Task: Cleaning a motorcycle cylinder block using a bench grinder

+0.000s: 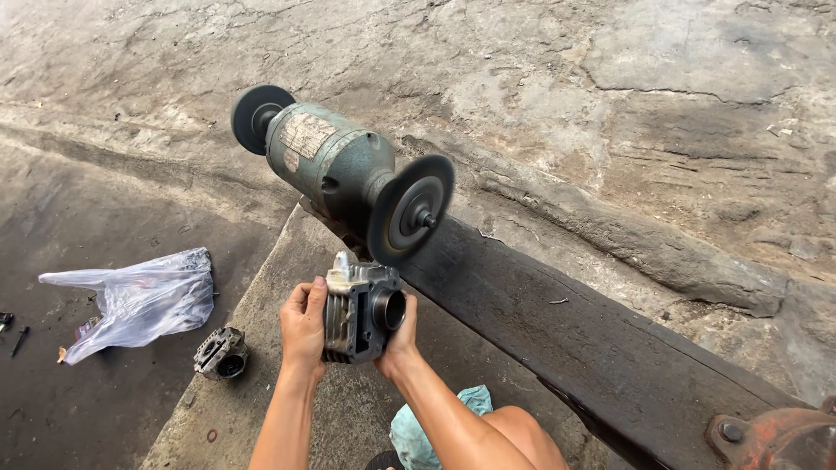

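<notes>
Cracked, stained concrete ground (662, 96) fills the upper and right parts of the frame, with a darker floor at lower left. A dark wooden beam (557, 339) runs diagonally from the centre toward the lower right, ending beside a rusty red metal fitting (775, 439) with a bolt head. At the beam's upper end sits a green double-ended bench grinder (335, 165), one dark abrasive wheel (258, 116) at upper left and a second grinding wheel (411, 209) facing the viewer near the centre.

Below the near wheel, both hands hold a grey finned engine cylinder block (359, 309), its round bore opening turned to the right. The left hand (303, 326) is closed around the block's finned left side; the right hand (402, 335) wraps the right side beside the bore, so each grip has firm hold of the part. The block's top edge lies just under the near wheel; whether they touch cannot be told.

At left of the frame a clear plastic bag (139, 300) lies on the floor; its contents cannot be made out. Near it rests a second small metal engine part (221, 352). A pale teal cloth (427, 431) shows at bottom centre under the right forearm.
</notes>
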